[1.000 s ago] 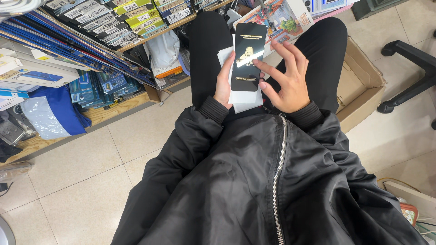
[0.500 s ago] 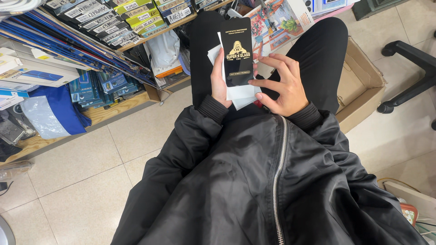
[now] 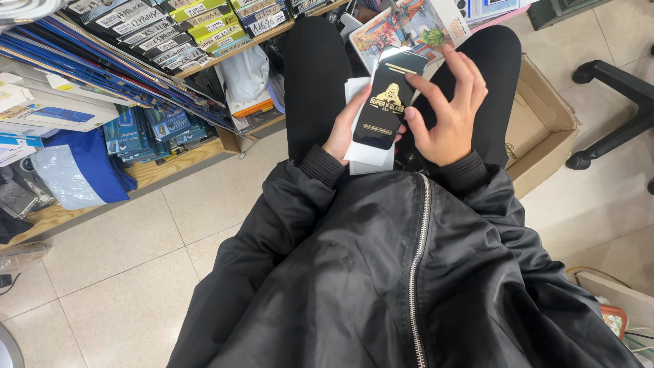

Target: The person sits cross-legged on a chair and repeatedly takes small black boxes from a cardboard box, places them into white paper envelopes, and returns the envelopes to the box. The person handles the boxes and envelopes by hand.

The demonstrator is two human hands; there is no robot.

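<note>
A person in a black jacket sits over a tiled floor, black trousers stretched away from the camera. On the left stands a wooden shelf crammed with boxed and bagged goods; on the right lies an open cardboard box, with a chair base beyond it. The left hand is closed around a stack of white sleeves and a black packet (glossy, with a gold figure printed on it), held upright over the lap between the knees. The right hand has its fingers spread, fingertips touching the packet's top right edge, thumb at its side.
</note>
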